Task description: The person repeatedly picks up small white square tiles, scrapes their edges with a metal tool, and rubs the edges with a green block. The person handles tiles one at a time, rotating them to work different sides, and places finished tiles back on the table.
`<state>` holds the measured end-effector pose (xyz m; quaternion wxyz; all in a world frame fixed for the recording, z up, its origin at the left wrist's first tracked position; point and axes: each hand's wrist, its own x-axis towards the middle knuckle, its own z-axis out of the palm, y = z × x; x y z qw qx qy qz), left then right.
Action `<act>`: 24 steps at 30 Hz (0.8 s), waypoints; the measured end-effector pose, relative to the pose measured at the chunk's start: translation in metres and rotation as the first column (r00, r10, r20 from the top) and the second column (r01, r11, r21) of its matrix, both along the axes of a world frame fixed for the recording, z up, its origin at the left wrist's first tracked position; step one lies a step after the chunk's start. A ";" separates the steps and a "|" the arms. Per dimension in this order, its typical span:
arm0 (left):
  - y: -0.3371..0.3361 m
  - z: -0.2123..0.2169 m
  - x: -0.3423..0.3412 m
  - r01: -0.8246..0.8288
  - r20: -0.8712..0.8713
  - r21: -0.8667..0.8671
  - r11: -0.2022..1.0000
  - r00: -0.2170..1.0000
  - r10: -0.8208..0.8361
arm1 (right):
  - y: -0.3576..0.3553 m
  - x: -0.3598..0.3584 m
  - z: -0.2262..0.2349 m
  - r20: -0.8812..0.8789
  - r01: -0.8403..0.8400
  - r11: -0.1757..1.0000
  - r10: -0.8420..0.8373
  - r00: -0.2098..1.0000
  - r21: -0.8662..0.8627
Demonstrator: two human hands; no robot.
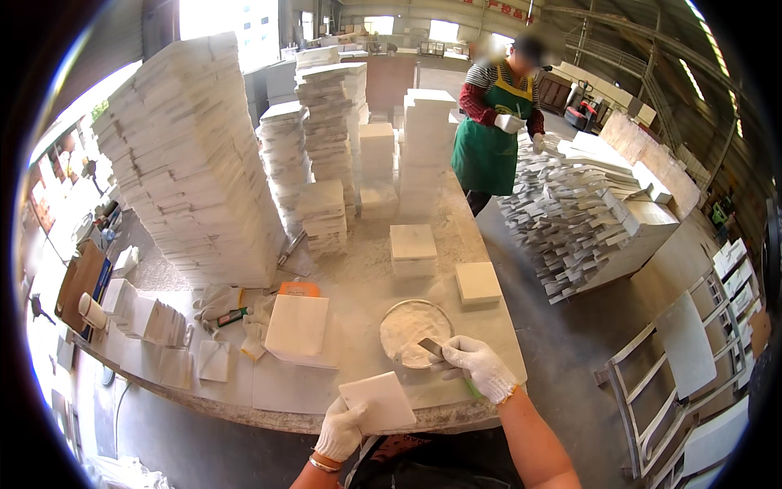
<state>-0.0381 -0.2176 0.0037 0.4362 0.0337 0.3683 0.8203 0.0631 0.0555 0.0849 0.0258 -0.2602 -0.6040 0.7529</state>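
My left hand point(340, 430), in a white glove, holds a square white tile point(378, 402) flat over the near edge of the dusty worktable point(358, 269). My right hand point(479, 367), also gloved, grips a putty knife point(433, 349) with a green handle. Its blade reaches into a round shallow pan point(414, 330) of white paste just right of the table's middle.
Tall stacks of white tiles point(195, 163) fill the table's left and back. Small tile piles point(412, 249), a tile stack point(297, 328) and rags lie nearer. A person in a green apron point(493, 122) stands beyond, beside a pallet of stacked tiles point(570, 212). Metal racks point(684, 375) stand at right.
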 end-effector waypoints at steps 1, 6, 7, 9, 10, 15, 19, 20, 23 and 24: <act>-0.007 -0.001 -0.001 -0.001 0.009 0.002 1.000 1.000 0.001 | -0.006 -0.003 -0.003 -0.007 -0.040 0.997 0.039 0.999 -0.059; -0.035 -0.006 -0.004 -0.075 -0.007 0.012 0.997 0.997 0.075 | -0.021 -0.021 -0.026 0.009 -0.251 0.968 0.251 0.968 -0.008; -0.041 -0.009 -0.005 -0.089 0.000 0.010 0.996 0.996 0.089 | -0.024 -0.028 -0.027 -0.001 -0.263 0.965 0.263 0.965 -0.010; -0.050 -0.013 -0.007 -0.117 0.009 0.003 0.993 0.993 0.117 | -0.031 -0.040 -0.029 -0.022 -0.280 0.960 0.279 0.960 -0.010; -0.053 -0.013 -0.007 -0.130 0.010 -0.003 0.991 0.991 0.131 | -0.033 -0.045 -0.026 0.009 -0.293 0.955 0.294 0.956 -0.042; -0.055 -0.017 -0.014 -0.145 0.026 0.010 0.989 0.989 0.145 | -0.033 -0.051 -0.029 -0.026 -0.250 0.959 0.249 0.968 -0.132; -0.045 -0.016 -0.023 -0.124 0.019 0.030 0.992 0.992 0.124 | -0.029 -0.044 -0.030 -0.109 -0.088 0.955 0.059 0.992 -0.283; -0.044 -0.020 -0.024 -0.117 0.014 0.033 0.993 0.993 0.117 | -0.029 -0.042 -0.033 -0.117 -0.034 0.959 0.000 0.993 -0.282; -0.044 -0.026 -0.028 -0.112 -0.005 0.028 0.993 0.994 0.113 | -0.026 -0.037 -0.039 -0.126 0.062 0.971 -0.093 0.988 -0.230; -0.044 -0.027 -0.030 -0.099 0.001 0.036 0.994 0.995 0.099 | -0.023 -0.034 -0.041 -0.092 0.101 0.980 -0.118 0.989 -0.173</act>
